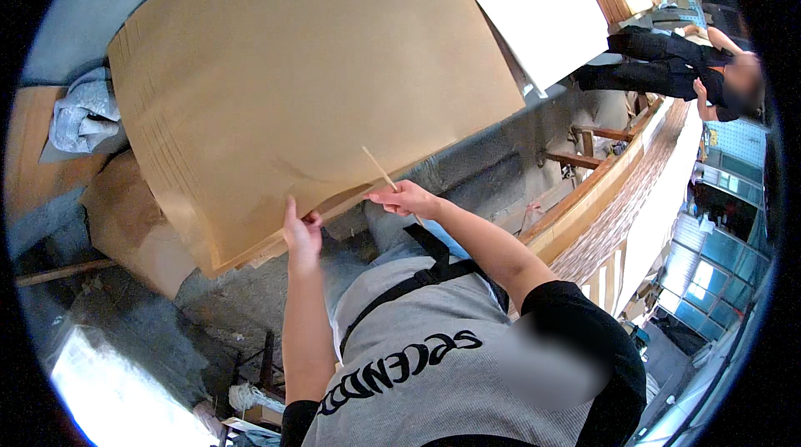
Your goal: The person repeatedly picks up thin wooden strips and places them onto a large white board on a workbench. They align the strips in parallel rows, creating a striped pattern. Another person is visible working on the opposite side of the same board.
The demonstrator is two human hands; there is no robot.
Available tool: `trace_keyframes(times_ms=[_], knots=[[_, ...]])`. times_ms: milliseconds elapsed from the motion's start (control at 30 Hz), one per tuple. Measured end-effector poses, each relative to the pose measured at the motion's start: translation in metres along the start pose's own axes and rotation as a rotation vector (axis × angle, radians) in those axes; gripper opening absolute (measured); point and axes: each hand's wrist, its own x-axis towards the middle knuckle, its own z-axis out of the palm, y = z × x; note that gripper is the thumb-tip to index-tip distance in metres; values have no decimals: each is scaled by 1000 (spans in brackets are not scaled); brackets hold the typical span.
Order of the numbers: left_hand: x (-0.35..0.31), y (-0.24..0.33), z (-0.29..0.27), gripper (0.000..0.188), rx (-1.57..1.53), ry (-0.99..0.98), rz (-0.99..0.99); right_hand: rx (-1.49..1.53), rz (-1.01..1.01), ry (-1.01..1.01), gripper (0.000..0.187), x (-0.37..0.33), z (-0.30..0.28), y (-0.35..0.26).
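A large brown paper or cardboard sheet lies in front of me, on a stack of similar sheets. At its near edge, my left hand has one finger stretched over the surface and the others curled at the rim, closed on the edge. My right hand is closed round a thin pale stick, which slants up over the sheet. Its fingertips also touch the near edge, just right of my left hand. Between the hands the edge bows upward and a dark gap shows beneath. The undersides of my fingers are hidden.
A white sheet or board adjoins the brown one at the far right. On the right stands a long stack of sheets with wooden framing. A person in dark clothes stands beyond. Grey cloth rests on cardboard at left.
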Motion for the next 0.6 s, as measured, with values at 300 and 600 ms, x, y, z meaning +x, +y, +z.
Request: trace_keyframes(times_ms=[300,600], knots=[[-20,16,-19,22,176,26,93,572,9,176,33,-34,-130,-31],[-27,-79,-76,23,106,297,550,-567,-426,698,19,-37,-101,43]])
